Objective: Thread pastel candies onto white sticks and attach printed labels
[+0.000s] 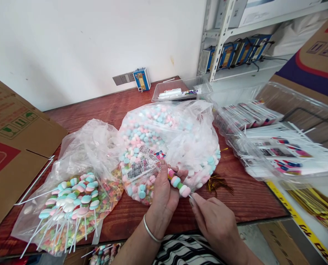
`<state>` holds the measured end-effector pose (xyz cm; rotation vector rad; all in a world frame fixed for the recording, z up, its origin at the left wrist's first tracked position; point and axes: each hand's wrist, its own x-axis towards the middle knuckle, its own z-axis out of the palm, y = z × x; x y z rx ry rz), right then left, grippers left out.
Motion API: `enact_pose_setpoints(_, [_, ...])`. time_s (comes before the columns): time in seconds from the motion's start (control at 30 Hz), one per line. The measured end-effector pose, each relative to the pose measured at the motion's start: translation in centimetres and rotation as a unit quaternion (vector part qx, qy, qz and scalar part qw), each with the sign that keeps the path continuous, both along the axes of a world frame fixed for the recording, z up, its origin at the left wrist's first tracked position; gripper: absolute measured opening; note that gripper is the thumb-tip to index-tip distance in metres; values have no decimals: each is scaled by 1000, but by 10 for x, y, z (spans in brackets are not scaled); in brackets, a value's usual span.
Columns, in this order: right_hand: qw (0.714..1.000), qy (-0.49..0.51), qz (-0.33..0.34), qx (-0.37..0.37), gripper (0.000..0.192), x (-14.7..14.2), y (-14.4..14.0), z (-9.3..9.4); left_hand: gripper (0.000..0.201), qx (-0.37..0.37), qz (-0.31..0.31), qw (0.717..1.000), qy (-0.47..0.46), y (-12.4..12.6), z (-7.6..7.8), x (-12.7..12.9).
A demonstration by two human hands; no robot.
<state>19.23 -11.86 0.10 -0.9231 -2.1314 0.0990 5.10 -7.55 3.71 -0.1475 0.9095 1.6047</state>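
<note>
My right hand pinches the white stick of a marshmallow skewer with pink, blue, white and green pieces. My left hand, a bangle on its wrist, is closed around a clear printed wrapper, and the skewer's upper end reaches into it. How far the skewer goes in is hidden by the fingers. Behind both hands lies a large clear bag of marshmallows. Finished-looking skewers with white sticks are piled at the left on a bag of ring-shaped gummies.
Clear bins at the right hold wrappers and white sticks. Gold twist ties lie on the table, with more at its right. Cardboard boxes flank both sides. A clear tray and a blue device stand behind.
</note>
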Motion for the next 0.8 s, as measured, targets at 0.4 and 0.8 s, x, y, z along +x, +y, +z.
enact_pose_setpoints(0.4, [583, 382, 126, -706, 36, -4, -4, 18, 30, 138, -119, 983, 8, 0, -9, -7])
enact_pose_setpoints(0.8, [996, -41, -78, 22, 18, -2, 3, -11, 27, 61, -36, 997, -17, 0, -6, 3])
